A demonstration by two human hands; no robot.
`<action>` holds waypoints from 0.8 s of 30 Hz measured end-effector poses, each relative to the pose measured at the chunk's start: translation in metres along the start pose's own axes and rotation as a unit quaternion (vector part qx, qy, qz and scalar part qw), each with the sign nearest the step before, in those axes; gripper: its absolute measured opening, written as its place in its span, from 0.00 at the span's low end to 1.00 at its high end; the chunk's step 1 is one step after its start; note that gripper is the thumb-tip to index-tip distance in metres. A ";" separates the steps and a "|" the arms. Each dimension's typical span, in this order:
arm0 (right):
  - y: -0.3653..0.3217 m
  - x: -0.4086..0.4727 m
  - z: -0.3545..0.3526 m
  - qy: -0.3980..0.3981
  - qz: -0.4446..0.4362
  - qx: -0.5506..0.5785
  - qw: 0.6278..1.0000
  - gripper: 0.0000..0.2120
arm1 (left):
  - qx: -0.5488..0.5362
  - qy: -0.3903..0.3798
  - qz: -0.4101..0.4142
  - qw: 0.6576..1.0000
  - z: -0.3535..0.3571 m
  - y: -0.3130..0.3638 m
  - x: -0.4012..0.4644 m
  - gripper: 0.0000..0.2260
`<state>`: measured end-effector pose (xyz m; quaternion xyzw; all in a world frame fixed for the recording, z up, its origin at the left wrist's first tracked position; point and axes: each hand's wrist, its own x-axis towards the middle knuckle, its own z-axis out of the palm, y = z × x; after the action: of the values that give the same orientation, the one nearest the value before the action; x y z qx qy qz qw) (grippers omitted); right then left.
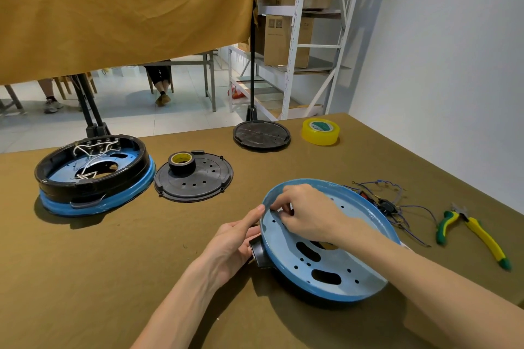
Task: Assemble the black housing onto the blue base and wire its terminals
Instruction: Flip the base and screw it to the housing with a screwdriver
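Observation:
A blue base (pixel 351 272) with slotted holes lies tilted on the table in front of me, a black housing part (pixel 259 253) showing under its left side. My left hand (pixel 235 244) holds the base's left rim, thumb on the edge. My right hand (pixel 306 212) reaches inside the base, its fingertips pinching at something near the rim; what they pinch is too small to tell. A bundle of blue wires with terminals (pixel 388 204) lies just behind the base. At the far left stands an assembled blue-and-black unit (pixel 93 176) with white wires inside.
A black perforated cover (pixel 198 181) carries a roll of black tape (pixel 182 163). Another black disc (pixel 261 134) and a yellow tape roll (pixel 320 127) sit farther back. Green-and-yellow pliers (pixel 476 232) lie at the right. Stand legs (pixel 95 122) rise at the table's far edge.

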<state>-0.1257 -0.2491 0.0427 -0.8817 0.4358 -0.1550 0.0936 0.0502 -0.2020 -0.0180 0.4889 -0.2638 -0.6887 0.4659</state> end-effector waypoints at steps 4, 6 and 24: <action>0.003 -0.003 -0.001 0.012 0.000 -0.015 1.000 0.13 | 0.001 0.004 0.001 1.000 0.002 0.001 -0.002 0.34; 0.003 -0.005 -0.002 -0.008 -0.005 -0.006 1.000 0.14 | -0.001 0.004 0.000 1.000 0.002 0.003 -0.003 0.33; 0.074 -0.079 -0.050 0.255 0.221 0.026 0.941 0.10 | 0.023 0.083 0.044 0.995 0.018 -0.002 -0.016 0.21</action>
<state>-0.2432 -0.2325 0.0517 -0.6913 0.6251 -0.3609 0.0340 0.0346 -0.1879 -0.0063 0.5430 -0.2610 -0.6181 0.5049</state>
